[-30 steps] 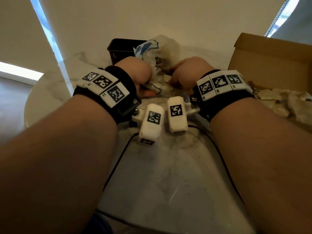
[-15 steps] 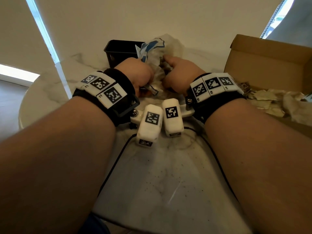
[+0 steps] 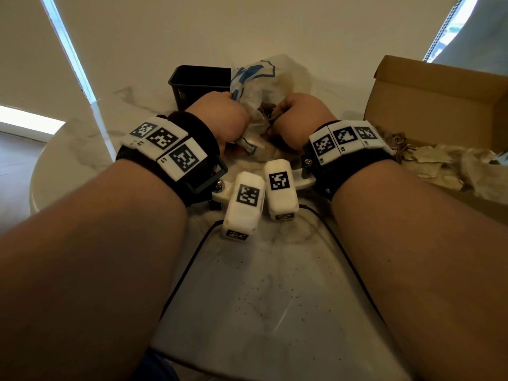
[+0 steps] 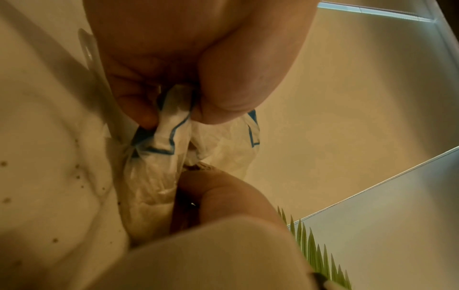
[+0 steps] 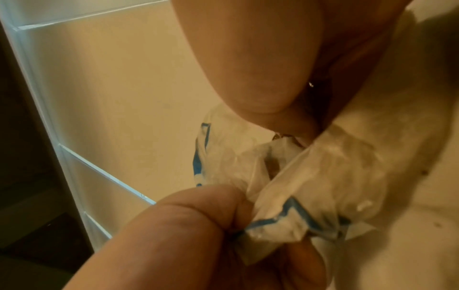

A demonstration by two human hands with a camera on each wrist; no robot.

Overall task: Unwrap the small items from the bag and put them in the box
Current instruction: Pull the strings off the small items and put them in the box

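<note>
crumpled white-and-blue plastic bag upright on the table, open cardboard box to its right.

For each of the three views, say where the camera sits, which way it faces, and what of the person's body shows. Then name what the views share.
Head: worn on the head, looking forward and down at the table; both forearms, left hand, right hand, box.
Left wrist: under the left wrist, looking along the hand at the plastic bag it grips.
Right wrist: under the right wrist, looking along the hand; the left hand opposite.
Shared: all three show the bag and both hands.
</note>
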